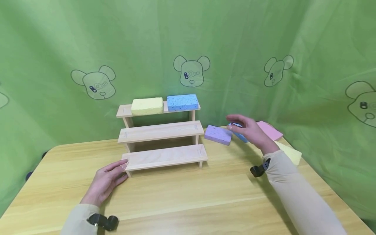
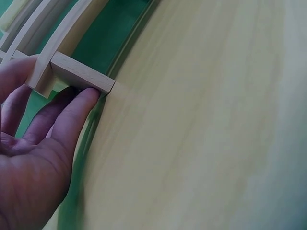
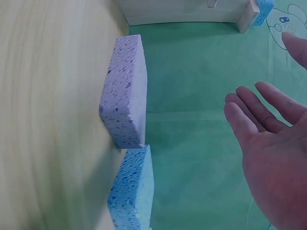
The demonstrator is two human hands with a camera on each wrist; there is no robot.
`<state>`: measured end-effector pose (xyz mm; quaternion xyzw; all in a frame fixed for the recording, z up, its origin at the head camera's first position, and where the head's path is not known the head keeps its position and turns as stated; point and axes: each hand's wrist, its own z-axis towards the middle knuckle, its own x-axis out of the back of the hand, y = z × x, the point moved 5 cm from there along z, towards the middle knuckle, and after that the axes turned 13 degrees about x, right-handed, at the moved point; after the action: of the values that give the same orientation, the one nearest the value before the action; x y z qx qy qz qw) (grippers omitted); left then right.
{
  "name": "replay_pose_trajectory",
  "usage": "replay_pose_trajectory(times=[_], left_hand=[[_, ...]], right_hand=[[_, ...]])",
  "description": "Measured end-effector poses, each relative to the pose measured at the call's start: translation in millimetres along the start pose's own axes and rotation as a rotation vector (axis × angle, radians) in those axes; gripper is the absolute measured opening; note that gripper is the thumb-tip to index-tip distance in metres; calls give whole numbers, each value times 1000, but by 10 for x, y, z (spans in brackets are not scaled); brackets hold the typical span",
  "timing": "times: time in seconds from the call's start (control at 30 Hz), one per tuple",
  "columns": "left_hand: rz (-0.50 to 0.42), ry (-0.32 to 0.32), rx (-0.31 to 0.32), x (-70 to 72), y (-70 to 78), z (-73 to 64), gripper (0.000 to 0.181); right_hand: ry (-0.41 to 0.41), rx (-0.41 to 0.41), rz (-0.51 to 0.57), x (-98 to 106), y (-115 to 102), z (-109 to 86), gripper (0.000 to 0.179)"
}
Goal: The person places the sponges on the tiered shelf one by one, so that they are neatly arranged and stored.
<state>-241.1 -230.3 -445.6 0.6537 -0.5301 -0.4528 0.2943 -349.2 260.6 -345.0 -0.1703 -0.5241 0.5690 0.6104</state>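
A three-tier wooden display stand (image 1: 164,156) stands on the table. My left hand (image 1: 108,179) grips the left end of its lowest step; in the left wrist view, fingertips (image 2: 89,97) touch the end leg beneath the plank. On the top step sit a pale yellow sponge (image 1: 147,106) and a blue sponge (image 1: 182,102), side by side. Right of the stand, my right hand (image 1: 249,130) is raised with nothing in it, fingers apart and loosely bent. It partly hides a second blue sponge (image 3: 130,191) lying beside a purple sponge (image 1: 218,135).
A pink sponge (image 1: 269,130) and another pale yellow one (image 1: 289,152) lie along the table's right edge, the latter partly behind the right sleeve. A green curtain (image 1: 147,39) with bear faces hangs behind the wooden table (image 1: 188,205). The middle and lowest steps are bare.
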Motion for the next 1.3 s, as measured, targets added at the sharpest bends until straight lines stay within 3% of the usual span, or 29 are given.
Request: replay_pose_trajectory(times=[0.4, 0.63, 0.9, 1.3], left_hand=[[-34, -6, 29, -6, 0, 0, 17], [-36, -10, 24, -8, -1, 12, 16], [-34, -6, 29, -1, -2, 4, 17], [-29, 1, 30, 0, 11, -5, 16]], right_hand=[[-33, -71, -60, -25, 251, -76, 60], [-44, -62, -174, -54, 333, -98, 64], [-45, -71, -180, -80, 495, -87, 65], [-123, -87, -356, -147, 578, -13, 73]])
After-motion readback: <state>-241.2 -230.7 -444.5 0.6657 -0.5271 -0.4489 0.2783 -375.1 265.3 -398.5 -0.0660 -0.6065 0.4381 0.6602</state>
